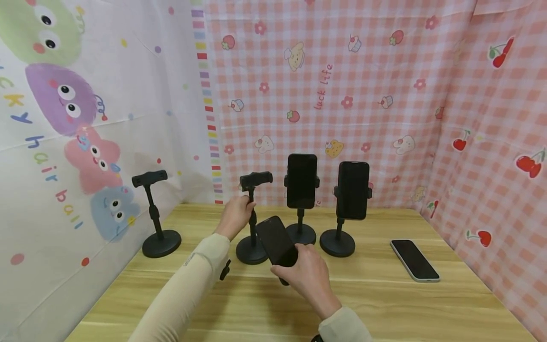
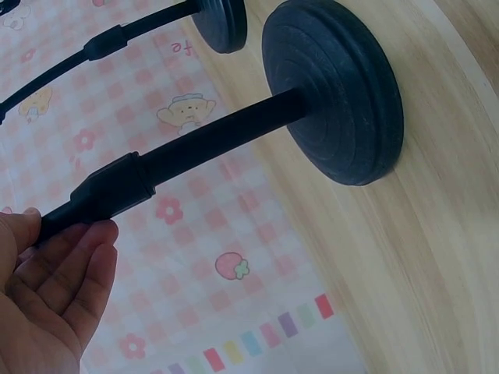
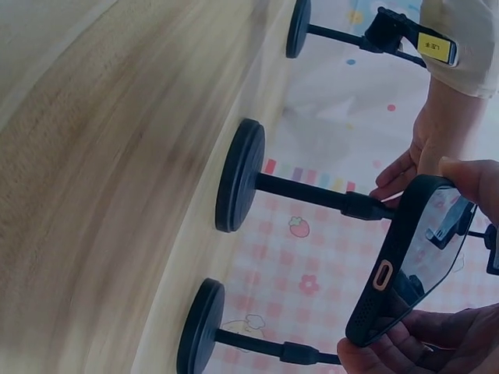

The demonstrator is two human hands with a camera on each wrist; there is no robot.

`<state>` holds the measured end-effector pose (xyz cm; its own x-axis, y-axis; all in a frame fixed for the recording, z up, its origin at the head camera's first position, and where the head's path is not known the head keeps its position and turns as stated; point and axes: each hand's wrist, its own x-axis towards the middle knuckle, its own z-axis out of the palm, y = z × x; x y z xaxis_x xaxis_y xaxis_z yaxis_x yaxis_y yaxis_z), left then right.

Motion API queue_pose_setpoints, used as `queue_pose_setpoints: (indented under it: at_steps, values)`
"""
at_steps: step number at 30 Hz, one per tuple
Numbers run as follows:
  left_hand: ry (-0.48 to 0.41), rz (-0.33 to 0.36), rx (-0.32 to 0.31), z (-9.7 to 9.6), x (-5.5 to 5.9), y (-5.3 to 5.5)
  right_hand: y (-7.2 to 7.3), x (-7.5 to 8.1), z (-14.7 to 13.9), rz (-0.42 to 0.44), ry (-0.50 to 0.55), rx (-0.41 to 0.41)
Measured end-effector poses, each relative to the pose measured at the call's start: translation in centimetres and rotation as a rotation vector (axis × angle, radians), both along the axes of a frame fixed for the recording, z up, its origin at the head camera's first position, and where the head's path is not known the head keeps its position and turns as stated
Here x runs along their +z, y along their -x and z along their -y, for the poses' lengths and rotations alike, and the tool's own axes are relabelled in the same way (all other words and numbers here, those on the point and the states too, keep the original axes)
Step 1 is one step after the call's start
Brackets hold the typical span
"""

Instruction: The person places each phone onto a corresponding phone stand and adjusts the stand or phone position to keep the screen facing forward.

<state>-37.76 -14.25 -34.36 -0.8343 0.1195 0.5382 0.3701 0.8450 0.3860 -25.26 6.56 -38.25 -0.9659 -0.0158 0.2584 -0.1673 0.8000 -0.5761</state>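
Note:
My left hand (image 1: 236, 216) holds the upper pole of a black phone stand (image 1: 252, 251), whose holder at the top carries nothing. The left wrist view shows thumb and fingers around the thin pole (image 2: 58, 221), just above its collar. My right hand (image 1: 308, 276) grips a smartphone (image 1: 277, 241) in a dark case by its lower edges, tilted, in front of that stand's base. In the right wrist view the phone (image 3: 390, 273) sits between thumb and fingers, its glossy screen showing reflections.
To the right, two more stands bear upright phones (image 1: 302, 180) (image 1: 353, 190). Another stand (image 1: 161, 243) without a phone is at far left. A phone with a pale edge (image 1: 414, 260) lies flat on the wooden table (image 1: 461, 304). Patterned cloths (image 1: 376, 61) hang behind and at both sides.

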Motion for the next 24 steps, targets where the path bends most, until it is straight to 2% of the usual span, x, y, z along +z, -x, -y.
queue_pose_setpoints:
  at_steps: [7,14,24]
  values:
    - [0.000,-0.002,-0.003,0.16,-0.22,-0.03,-0.09,0.29,-0.05,0.008,0.022,-0.005]
    - [-0.035,0.018,-0.009,0.14,-0.09,0.00,-0.03,0.65,-0.02,-0.039,0.034,-0.003]
    - [-0.008,0.005,-0.008,0.24,-0.56,0.08,-0.15,0.80,0.06,-0.086,0.081,-0.011]
